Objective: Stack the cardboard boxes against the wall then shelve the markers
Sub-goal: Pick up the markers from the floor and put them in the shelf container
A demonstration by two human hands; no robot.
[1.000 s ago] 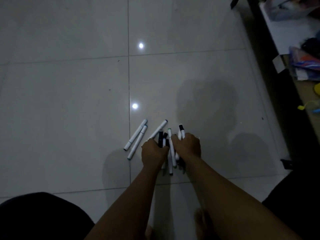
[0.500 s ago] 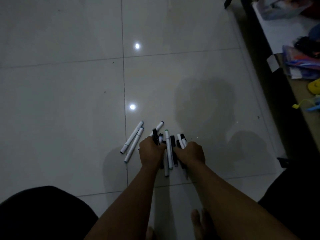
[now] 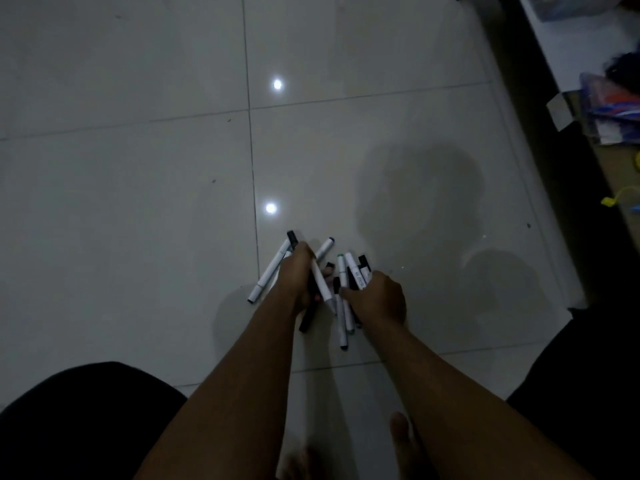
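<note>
Head view: dim, low contrast. Marker count is fuzzy, roughly ten in the pile [image 3: 346, 289], several overlapped by hands so exact number can't be told. Fingertips of both hands hidden behind knuckles. Shelf [image 3: 609, 98] at right edge is cut off, clutter on it unreadable. No boxes in frame. Left hand [image 3: 298, 282] curled round a white marker [image 3: 322, 282] and a black one [image 3: 310, 313], both sticking out below the fist. Two white markers [image 3: 268, 275] lie on the floor [image 3: 138, 202] just left of that hand. Right hand [image 3: 377, 299] curled over the right side of the pile, gripping several there; ends poke out above and below it
</note>
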